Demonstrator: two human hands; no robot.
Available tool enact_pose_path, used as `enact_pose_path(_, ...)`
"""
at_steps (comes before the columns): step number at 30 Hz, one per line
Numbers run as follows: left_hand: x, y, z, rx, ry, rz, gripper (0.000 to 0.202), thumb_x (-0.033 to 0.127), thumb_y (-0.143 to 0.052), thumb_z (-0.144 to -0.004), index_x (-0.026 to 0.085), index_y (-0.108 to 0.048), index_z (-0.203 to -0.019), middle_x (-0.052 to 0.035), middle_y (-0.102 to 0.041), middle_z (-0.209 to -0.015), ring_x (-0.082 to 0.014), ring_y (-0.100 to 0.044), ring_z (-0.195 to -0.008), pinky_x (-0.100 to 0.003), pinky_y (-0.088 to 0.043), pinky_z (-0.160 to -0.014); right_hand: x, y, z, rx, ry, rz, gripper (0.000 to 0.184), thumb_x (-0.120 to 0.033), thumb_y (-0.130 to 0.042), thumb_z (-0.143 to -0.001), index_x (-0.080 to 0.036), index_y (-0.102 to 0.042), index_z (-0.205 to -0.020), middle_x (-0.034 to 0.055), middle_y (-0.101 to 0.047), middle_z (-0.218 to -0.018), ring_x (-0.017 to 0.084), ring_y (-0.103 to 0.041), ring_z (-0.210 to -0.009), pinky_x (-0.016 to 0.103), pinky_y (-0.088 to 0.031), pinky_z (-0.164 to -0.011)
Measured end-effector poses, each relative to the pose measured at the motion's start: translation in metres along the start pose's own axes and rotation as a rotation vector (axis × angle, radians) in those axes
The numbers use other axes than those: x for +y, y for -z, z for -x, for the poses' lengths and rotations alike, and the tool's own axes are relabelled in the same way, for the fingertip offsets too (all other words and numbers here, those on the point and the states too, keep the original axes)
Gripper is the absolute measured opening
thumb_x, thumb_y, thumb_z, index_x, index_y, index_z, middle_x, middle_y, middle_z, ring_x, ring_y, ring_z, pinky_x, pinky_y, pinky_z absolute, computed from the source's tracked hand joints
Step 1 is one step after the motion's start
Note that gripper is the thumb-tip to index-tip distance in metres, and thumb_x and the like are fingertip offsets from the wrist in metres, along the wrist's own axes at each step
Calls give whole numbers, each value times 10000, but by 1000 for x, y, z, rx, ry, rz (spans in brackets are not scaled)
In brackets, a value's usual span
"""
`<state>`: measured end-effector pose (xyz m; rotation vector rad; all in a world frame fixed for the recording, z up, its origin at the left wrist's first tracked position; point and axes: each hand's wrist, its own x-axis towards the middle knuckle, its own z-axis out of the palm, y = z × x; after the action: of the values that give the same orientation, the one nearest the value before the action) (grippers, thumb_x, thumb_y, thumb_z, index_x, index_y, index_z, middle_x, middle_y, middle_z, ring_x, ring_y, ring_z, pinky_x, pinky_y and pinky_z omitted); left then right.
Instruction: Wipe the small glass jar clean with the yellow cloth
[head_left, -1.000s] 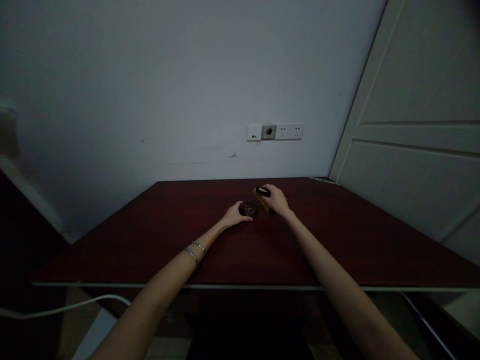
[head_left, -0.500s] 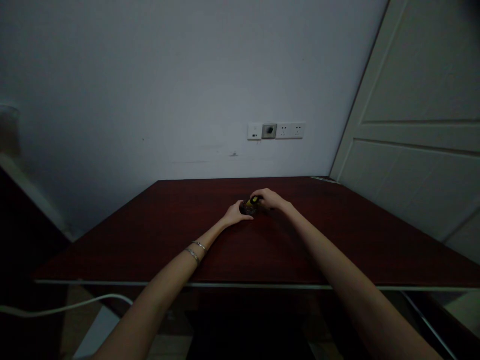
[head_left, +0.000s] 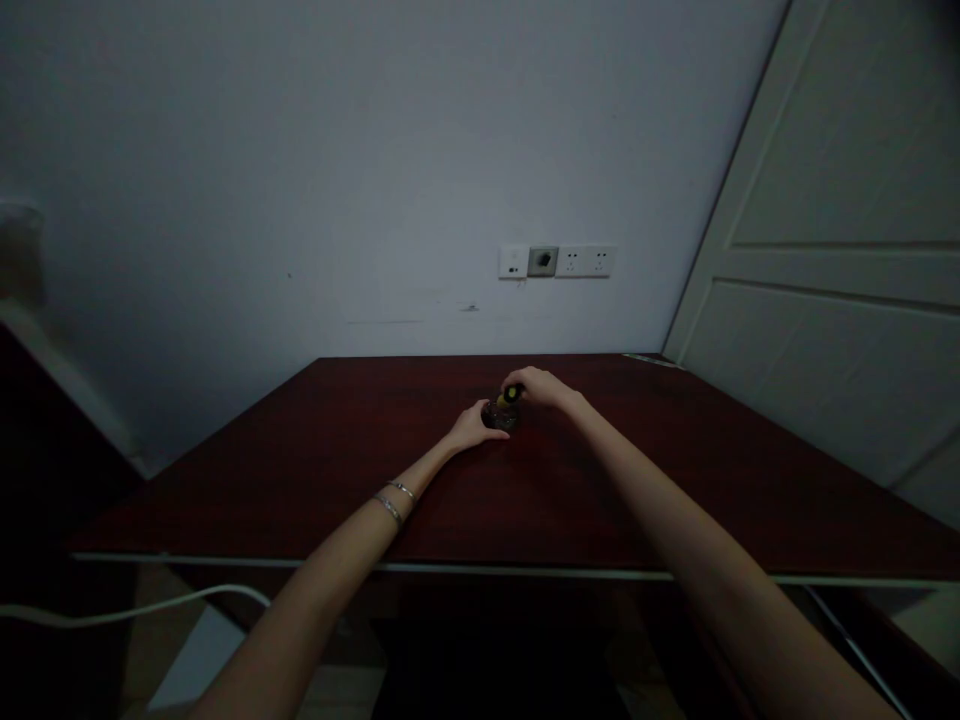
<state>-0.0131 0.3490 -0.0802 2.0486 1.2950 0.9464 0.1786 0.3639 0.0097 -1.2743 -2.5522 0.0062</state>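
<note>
Near the middle of the dark red tabletop, my left hand (head_left: 474,428) curls around a small round dark container (head_left: 502,417), which looks like glass. The thumb lies along its near side and the fingers are around its left. My right hand (head_left: 536,385) is closed on a small yellow-and-black object (head_left: 511,394), held just above the container's top and tilted. Its kind is too small and dim to make out. Whether it touches the container's rim I cannot tell. Two thin bracelets (head_left: 390,502) circle my left wrist.
The tabletop (head_left: 337,450) meets a pale wall (head_left: 375,180) with sockets and switches (head_left: 556,262). A white panelled door (head_left: 825,250) stands to the right. Below the front edge at left, a white cable (head_left: 150,605) curves past a white panel (head_left: 199,655).
My right hand, with the yellow-and-black object, has risen slightly above the container. The left hand keeps its hold. The view has shifted a little.
</note>
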Motion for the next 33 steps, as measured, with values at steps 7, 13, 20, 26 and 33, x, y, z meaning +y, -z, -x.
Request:
enact_pose_path(7,1,0,1,-5,-19,6,872,457,-785,-458,134,-467,-1203,-135,-591,-1133,-277,-559,-1048,-381,-428,-909,11,-2,5,-17,-120,45,413,-63,-525,-668,-313,-666,-964,7,-665,-1030,206,-601,-958,283,-459,-756)
enact_pose_path(13,1,1,2,-5,-7,6,883,456,-785,-456,143,-457,-1214,-134,-590,-1139,-280,-551,-1063,-383,-417,-920,14,2,4,36,-138,70,395,-95,-536,-677,-313,-661,-981,11,-651,-1068,227,-587,-993,311,-457,-784)
enact_pose_path(20,0,0,2,-2,-22,13,898,447,-783,-463,132,-443,-1232,-145,-572,-1170,-279,-539,-1086,-379,-408,-940,21,-6,16,18,-143,57,433,-76,-502,-666,-316,-654,-993,1,-659,-1061,221,-592,-990,309,-463,-779)
enact_pose_path(26,6,2,4,-26,-6,85,1019,384,-794,-464,138,-319,-1331,-175,-455,-1308,-299,-434,-1210,-410,-326,-1022,34,-5,24,74,-216,-118,424,-52,-520,-633,-273,-674,-960,6,-680,-1004,192,-609,-946,263,-458,-786)
enact_pose_path(33,2,2,4,80,13,222,1081,434,-750,-548,112,-153,-1390,-220,-257,-1425,-285,-270,-1319,-406,-248,-1069,31,-11,17,331,-241,-576,314,-205,-635,-661,-126,-637,-965,77,-676,-957,197,-632,-840,324,-495,-775)
